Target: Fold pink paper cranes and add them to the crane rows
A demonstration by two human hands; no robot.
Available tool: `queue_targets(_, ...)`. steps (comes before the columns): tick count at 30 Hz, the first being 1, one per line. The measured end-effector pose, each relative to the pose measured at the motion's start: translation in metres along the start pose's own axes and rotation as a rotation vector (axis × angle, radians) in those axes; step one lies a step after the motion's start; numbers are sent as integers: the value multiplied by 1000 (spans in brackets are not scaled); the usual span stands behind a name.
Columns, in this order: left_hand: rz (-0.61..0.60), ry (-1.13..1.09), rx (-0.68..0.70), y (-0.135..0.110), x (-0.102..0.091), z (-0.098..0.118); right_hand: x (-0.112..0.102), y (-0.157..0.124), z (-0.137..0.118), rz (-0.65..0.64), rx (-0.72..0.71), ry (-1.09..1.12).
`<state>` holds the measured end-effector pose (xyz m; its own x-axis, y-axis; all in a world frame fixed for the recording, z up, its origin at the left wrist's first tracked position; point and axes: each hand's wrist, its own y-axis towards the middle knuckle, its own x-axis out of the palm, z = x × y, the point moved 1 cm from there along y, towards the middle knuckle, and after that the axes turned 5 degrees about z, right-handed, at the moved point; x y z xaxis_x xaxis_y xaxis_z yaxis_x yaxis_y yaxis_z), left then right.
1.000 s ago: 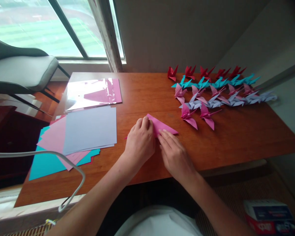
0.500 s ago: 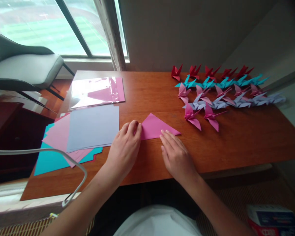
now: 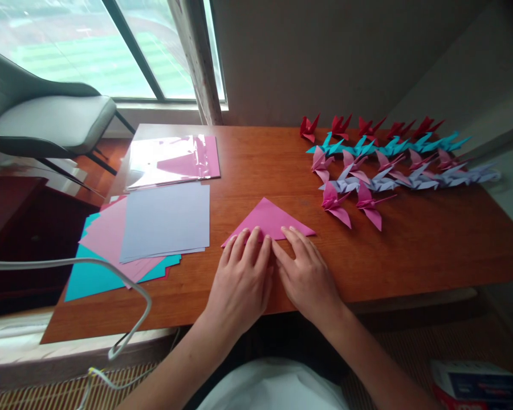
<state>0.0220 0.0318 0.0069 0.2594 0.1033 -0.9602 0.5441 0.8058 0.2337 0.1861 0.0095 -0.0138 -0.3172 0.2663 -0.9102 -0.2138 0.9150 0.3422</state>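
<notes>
A pink paper folded into a triangle [image 3: 268, 219] lies flat on the wooden table [image 3: 410, 250], near its front edge. My left hand [image 3: 240, 279] rests on the triangle's near edge with fingers stretched flat. Beside it, my right hand [image 3: 305, 273] also presses flat on that edge, fingers extended. Both hands touch each other at the middle. Neither hand grips anything.
Rows of folded paper cranes [image 3: 380, 156] in red, teal, pink and lilac stand at the back right. A stack of coloured sheets [image 3: 141, 233] and a clear plastic pack [image 3: 173, 159] lie at the left. A grey chair [image 3: 47, 122] stands by the window. A box [image 3: 474, 384] sits on the floor.
The paper went from half-covered and being folded to lying flat as a triangle. My left hand slid left along the fold, then back to the middle, flat beside my right hand.
</notes>
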Motion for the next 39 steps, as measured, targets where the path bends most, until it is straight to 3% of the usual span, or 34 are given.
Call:
queue_targets(6, -17, -43, -10, -5, 8, 2, -5, -1, -5, -39, 27, -53)
queue_targets(12, -60, -69, -34, -4, 7, 3, -15, -8, 2, -14, 154, -126)
queue_targets(20, -24, -61, -91, 1, 9, 17, -19, -29, 27, 79, 240, -243)
queue_targets(24, -18, -58, -91, 3, 10, 19, -19, -25, 25, 103, 253, -224)
queue_targets(29, -10, -62, -86, 2, 10, 17, -16, -9, 14, 33, 184, -181)
queue_targets(39, -3, -67, -83, 2, 10, 17, -30, -19, 24, 21, 300, -312)
